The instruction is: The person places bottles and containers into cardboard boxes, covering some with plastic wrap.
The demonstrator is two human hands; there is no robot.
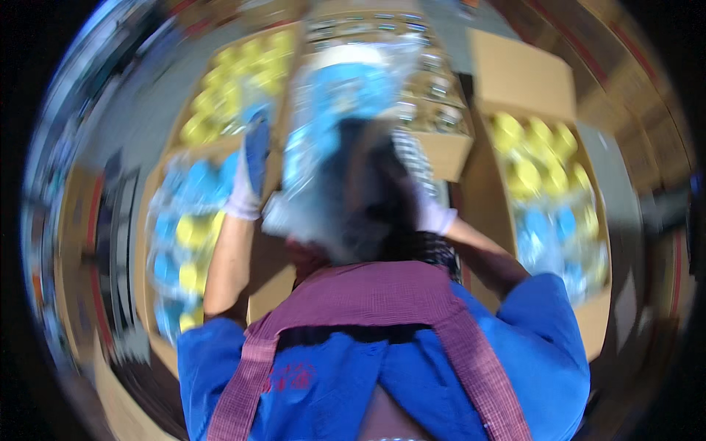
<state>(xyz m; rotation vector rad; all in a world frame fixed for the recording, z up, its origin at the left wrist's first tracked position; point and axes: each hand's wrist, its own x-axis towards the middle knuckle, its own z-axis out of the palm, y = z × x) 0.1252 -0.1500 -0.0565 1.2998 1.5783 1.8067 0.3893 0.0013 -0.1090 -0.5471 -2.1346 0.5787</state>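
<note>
My left hand (252, 160), in a white glove with a blue palm, is raised with its fingers extended and nothing visible in its grasp. It is beside an open carton (144, 215) of blue-topped and yellow-topped containers in clear plastic. Before my chest lies a clear plastic bag (298, 149) around a bright blue item (350, 91) with a white end. A dark, blurred shape (369, 193) covers its near part; I cannot tell what it is. My right hand (433, 206), also white-gloved, is partly hidden behind that shape, next to a checked cloth-like surface (413, 157). Its grip is unseen.
Beyond the bag stands a carton (441, 146) of shiny-capped containers in cardboard dividers. Another carton (237, 144) at the upper left contains yellow-topped ones. On the right, a carton (524, 74) with a raised flap contains yellow and blue ones. Stacked cartons (634, 99) line the far right.
</note>
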